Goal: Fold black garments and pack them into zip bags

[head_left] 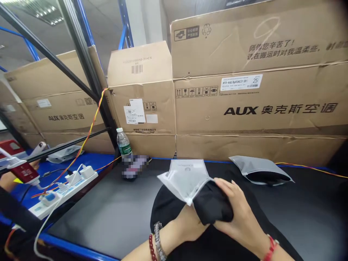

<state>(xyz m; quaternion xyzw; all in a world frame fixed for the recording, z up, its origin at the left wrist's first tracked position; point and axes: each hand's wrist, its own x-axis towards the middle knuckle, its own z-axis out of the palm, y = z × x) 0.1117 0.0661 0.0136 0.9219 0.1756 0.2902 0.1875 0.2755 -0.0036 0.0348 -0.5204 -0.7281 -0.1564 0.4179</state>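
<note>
A folded bundle of black cloth [213, 203] sits partly in the mouth of a frosted plastic zip bag [183, 183]. My right hand [240, 210] is closed around the bundle's right side, fingers on top and thumb below. My left hand [189, 223] is on the bundle's lower left, just under the bag's edge; its fingertips are hidden by cloth and bag. More black cloth [165, 203] lies spread on the table beneath both hands. Behind the bundle shows a flat frosted panel with a printed mark [187, 166]; whether it belongs to the same bag I cannot tell.
Another frosted bag [258, 170] with black contents lies at the back right. A water bottle [124, 142] and a pixelated item [133, 167] stand back left. A power strip [65, 190] with chargers and cables lines the left edge. Large cardboard boxes [261, 123] wall the back.
</note>
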